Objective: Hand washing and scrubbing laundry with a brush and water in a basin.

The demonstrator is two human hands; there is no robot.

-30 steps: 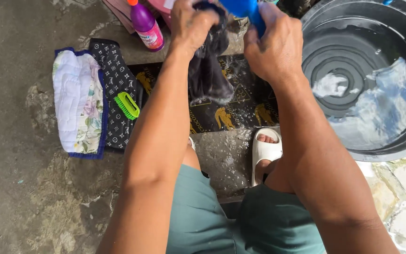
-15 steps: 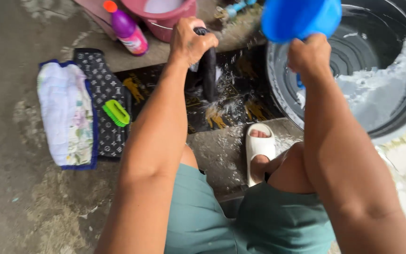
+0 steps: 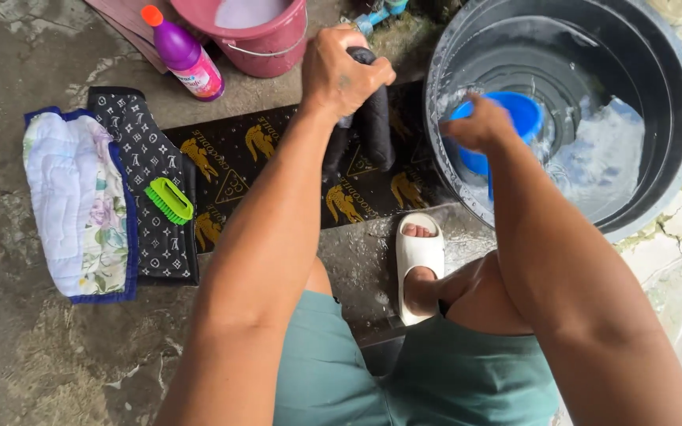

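Note:
My left hand (image 3: pixel 344 72) grips a wet dark cloth (image 3: pixel 374 130) by its top, and the cloth hangs down over a black printed mat (image 3: pixel 234 162) on the wet concrete. My right hand (image 3: pixel 479 125) holds a blue dipper (image 3: pixel 519 118) by its handle, lowered inside the big black basin (image 3: pixel 676 150) at the soapy water. The basin stands at the upper right.
A green scrub brush (image 3: pixel 169 199) lies on a black patterned cloth (image 3: pixel 140 170) beside a white floral quilted cloth (image 3: pixel 73 201) at the left. A purple bottle (image 3: pixel 185 54) and a pink bucket (image 3: pixel 266 39) stand at the top. My foot in a white slipper (image 3: pixel 420 260) rests below the mat.
My right hand has swung the blue dipper from over the hanging cloth, across to the right, and down into the basin water. The left hand keeps holding the dark cloth up.

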